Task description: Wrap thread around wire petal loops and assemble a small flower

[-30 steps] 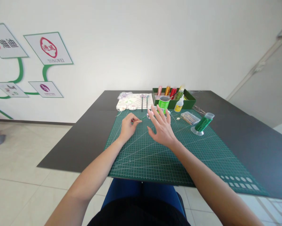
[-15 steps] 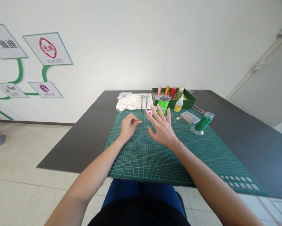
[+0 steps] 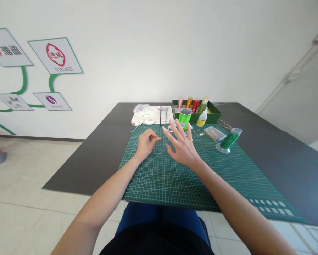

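Note:
Low over the cutting mat (image 3: 159, 177), my left hand (image 3: 146, 143) pinches a thin green stem (image 3: 162, 135) between thumb and fingertips. The stem runs up and right toward a small pink-rimmed piece (image 3: 169, 128); whether the two are joined I cannot tell. Just to the right, my right hand (image 3: 184, 147) is open with its fingers spread, holding nothing visible. Its fingertips overlap the pink piece and the foot of a green can (image 3: 184, 118) from my viewpoint. Part of the small items behind those fingers is hidden.
A green box (image 3: 215, 114) with several coloured rolls stands at the back, a glue bottle (image 3: 202, 118) before it. To the right are a clear case of swabs (image 3: 214, 133) and a spool of green wire (image 3: 229, 140). Bagged items (image 3: 141, 117) and two dark-stemmed pieces lie at back left.
Both hands keep nearly the same pose and place. My right fingers have shifted very slightly; the whole view has drifted a little.

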Available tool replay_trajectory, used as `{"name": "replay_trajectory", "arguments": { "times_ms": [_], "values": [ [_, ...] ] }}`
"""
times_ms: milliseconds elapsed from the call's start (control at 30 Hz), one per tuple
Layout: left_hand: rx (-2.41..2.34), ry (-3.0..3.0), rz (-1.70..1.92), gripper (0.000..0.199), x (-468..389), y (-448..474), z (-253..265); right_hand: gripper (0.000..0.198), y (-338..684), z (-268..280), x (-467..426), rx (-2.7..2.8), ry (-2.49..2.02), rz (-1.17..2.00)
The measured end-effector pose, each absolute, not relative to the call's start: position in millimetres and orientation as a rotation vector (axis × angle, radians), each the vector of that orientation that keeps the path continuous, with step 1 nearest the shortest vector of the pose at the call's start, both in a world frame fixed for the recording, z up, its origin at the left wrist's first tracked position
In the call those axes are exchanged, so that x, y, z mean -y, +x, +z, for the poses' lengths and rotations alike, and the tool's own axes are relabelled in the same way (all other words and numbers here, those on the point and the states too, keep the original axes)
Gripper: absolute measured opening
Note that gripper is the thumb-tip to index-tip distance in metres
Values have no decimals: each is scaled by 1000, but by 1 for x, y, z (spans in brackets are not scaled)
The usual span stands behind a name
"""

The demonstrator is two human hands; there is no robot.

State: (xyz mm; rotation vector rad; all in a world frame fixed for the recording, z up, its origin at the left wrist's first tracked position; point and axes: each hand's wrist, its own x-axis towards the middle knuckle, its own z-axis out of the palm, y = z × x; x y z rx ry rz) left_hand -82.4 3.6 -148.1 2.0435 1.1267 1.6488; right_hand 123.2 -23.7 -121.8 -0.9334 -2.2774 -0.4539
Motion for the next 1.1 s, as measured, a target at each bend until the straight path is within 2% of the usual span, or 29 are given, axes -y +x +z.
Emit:
{"name": "replay_trajectory", "arguments": {
  "times_ms": [267, 500, 567, 733, 867, 1100],
  "values": [
    [-1103, 1995, 1642, 25, -4, -82, -149, 94, 123, -125, 21, 2260, -890, -365],
    [-992, 1942, 1645, 26, -5, -81, -148, 94, 125, -134, 14, 2113, -864, -76],
    [-951, 1947, 1618, 27, -5, -81, -148, 86, 124, -140, 10, 2065, -846, 7],
    [-884, 1998, 1493, 29, -3, -80, -148, 44, 119, -147, 7, 1992, -673, 32],
    [-854, 2127, 1417, 29, 1, -78, -146, 18, 116, -143, 11, 1917, -562, 35],
    [-864, 2296, 1331, 31, 6, -78, -145, 12, 114, -144, 13, 1917, -482, 26]
  ]
}}
